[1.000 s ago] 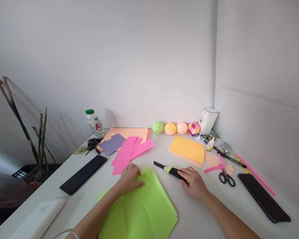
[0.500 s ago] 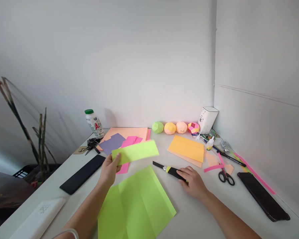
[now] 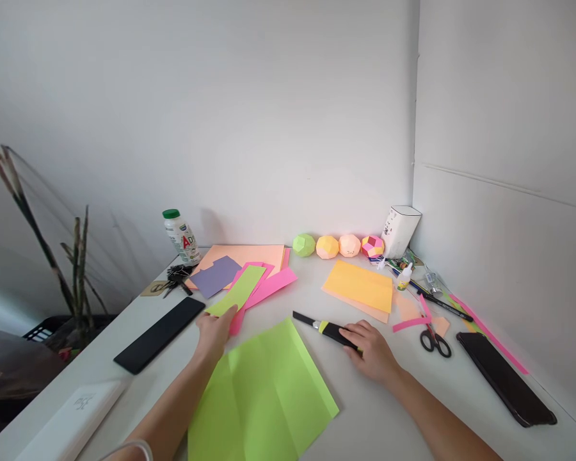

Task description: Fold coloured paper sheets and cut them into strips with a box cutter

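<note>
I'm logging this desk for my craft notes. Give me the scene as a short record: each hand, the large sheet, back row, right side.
Left hand: holds a green strip over pink strips
Right hand: grips the cutter
Large sheet: green sheet, creased, on the table
Back row: four faceted balls, left of a white box
Right side: scissors, small bottle

Four paper balls (image 3: 327, 247) line the table's (image 3: 312, 296) back edge. Elsewhere: two hands (image 3: 368, 347), one held green strip (image 3: 244, 284), one large green sheet (image 3: 264, 390), one knife (image 3: 333, 331), one pair of scissors (image 3: 431, 328).
</note>
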A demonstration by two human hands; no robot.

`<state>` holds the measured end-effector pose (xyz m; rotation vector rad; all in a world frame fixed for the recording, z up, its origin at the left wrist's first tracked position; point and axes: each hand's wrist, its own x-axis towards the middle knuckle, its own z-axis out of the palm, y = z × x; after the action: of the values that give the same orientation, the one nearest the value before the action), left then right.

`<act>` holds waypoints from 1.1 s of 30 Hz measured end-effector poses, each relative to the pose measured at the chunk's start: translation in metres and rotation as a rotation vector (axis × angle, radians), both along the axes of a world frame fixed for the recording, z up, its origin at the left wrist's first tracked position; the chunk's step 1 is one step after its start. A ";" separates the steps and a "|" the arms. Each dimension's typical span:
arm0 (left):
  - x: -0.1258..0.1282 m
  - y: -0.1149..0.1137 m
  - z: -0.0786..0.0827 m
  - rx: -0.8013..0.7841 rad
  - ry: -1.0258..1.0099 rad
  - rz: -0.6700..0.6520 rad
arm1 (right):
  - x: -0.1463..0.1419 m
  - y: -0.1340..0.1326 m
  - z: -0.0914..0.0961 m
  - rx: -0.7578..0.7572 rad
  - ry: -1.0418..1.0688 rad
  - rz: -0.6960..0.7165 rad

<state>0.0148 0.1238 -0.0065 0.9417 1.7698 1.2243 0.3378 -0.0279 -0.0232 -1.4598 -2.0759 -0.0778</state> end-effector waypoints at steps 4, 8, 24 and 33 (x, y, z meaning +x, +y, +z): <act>0.008 -0.022 0.013 0.281 0.465 -0.064 | -0.001 -0.001 0.002 -0.005 0.004 0.019; 0.020 -0.039 0.009 0.620 0.820 -0.809 | -0.002 -0.002 0.004 -0.011 0.016 0.037; 0.033 -0.050 -0.024 0.532 0.784 -1.115 | -0.001 -0.005 0.010 -0.066 0.067 0.099; 0.036 -0.050 -0.020 0.458 0.989 -1.208 | -0.004 -0.006 0.011 -0.072 0.003 0.128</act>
<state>0.0506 0.0736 -0.0260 2.6564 1.0107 0.2915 0.3333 -0.0339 -0.0122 -1.3631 -2.1841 0.0499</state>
